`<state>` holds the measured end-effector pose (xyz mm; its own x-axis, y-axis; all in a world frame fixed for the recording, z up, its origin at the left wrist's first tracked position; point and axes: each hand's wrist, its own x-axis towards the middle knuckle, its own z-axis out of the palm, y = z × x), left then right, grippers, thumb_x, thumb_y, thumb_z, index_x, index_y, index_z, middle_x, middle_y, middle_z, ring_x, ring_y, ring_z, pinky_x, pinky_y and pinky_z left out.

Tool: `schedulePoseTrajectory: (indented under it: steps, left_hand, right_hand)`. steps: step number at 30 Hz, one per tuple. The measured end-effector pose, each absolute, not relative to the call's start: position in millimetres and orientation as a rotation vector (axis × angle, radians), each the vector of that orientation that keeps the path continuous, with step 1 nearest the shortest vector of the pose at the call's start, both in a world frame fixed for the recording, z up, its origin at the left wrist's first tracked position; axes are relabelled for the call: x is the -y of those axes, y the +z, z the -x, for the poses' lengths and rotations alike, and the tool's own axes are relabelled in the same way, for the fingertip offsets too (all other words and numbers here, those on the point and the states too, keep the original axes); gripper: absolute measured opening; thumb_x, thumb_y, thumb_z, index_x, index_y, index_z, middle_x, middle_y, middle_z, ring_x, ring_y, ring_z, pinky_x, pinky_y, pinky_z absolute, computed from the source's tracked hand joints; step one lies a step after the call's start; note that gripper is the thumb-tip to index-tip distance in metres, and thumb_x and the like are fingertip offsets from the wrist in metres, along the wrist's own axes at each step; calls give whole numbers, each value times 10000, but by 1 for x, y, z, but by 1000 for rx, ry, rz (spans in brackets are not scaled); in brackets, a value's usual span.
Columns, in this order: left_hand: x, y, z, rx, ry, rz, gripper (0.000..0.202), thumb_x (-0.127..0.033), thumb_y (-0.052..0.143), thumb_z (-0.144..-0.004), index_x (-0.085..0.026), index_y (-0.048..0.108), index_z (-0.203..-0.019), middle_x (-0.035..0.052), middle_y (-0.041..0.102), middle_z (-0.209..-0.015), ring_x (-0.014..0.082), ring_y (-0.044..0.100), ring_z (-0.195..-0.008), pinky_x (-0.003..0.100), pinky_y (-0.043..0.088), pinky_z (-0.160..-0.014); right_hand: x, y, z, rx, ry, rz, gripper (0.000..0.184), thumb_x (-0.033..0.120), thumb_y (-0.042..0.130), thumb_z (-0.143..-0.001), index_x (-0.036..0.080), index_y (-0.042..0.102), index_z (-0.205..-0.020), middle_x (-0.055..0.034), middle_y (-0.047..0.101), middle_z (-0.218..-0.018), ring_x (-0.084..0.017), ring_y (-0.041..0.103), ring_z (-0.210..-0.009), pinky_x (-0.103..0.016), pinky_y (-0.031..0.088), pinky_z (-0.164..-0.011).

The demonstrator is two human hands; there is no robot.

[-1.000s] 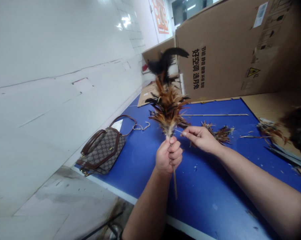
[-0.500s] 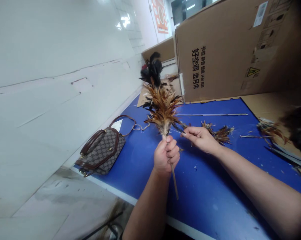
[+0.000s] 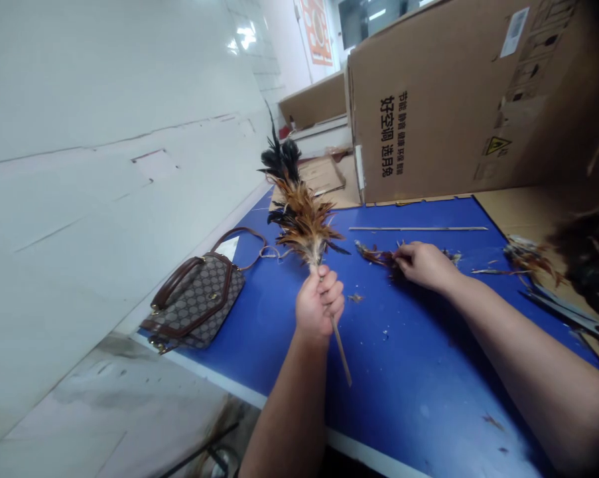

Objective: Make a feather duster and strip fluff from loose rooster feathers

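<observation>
My left hand [image 3: 318, 302] is closed in a fist round the thin wooden stick of a feather duster [image 3: 302, 216], just below its brown and black feathers, and holds it upright over the blue table [image 3: 403, 352]. The stick's bare end pokes out below the fist. To the right, my right hand [image 3: 424, 264] rests low on the table with its fingers curled on a small bunch of loose brown feathers [image 3: 376, 254].
A patterned brown handbag [image 3: 194, 299] lies at the table's left edge by the white wall. A large cardboard box [image 3: 458, 93] stands at the back. A thin bare stick [image 3: 418, 228] lies before it. More feathers [image 3: 585, 255] and scissors [image 3: 572, 315] sit at the right.
My right hand left the duster's base and moved right and down onto the loose feathers on the table. The duster tilted to the left in my left fist.
</observation>
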<state>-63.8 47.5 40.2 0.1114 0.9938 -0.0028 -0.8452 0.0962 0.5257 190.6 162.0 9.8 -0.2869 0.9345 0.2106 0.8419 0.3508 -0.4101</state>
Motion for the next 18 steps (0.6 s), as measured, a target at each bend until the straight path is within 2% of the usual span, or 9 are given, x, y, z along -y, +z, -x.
schedulePoseTrajectory:
  steps: [3,8,11,15,18]
  left_hand:
    - [-47,40,62,-395,1412,-447,220,-327,448,-1071,-203,461,-890,-82,188,-653,70,103,-451,171,62,-339]
    - [-47,41,59,-473,1427,-500,211,-332,500,-1053,-192,482,-896,-78,217,-665,64,153,-458,159,113,-348]
    - [-47,40,58,-498,1420,-524,212,-337,534,-1038,-186,492,-896,-77,223,-666,61,178,-462,153,146,-355]
    - [-48,40,60,-504,1436,-511,198,-321,541,-1034,-184,495,-898,-77,235,-664,60,185,-460,152,146,-355]
    - [-49,41,60,-529,1459,-488,198,-321,558,-1027,-186,497,-896,-80,231,-656,61,184,-452,152,139,-353]
  right_hand:
    - [-160,15,-195,2313,214,1655,345,231,532,-865,274,791,-1088,-88,725,-1161,-251,684,-922,-317,474,-744]
    - [-160,7,-194,2462,208,1686,464,204,577,-837,304,762,-1251,-114,677,-1217,-245,680,-936,-326,487,-803]
    - [-160,2,-192,2494,184,1636,354,254,545,-893,261,800,-1138,-123,697,-1174,-240,684,-947,-322,485,-834]
    - [-154,16,-194,2575,214,1714,262,309,576,-876,217,809,-955,-134,738,-998,-247,688,-843,-320,476,-748]
    - [-146,30,-192,2599,177,1643,308,399,551,-914,224,803,-933,-127,733,-981,-245,675,-804,-323,465,-703]
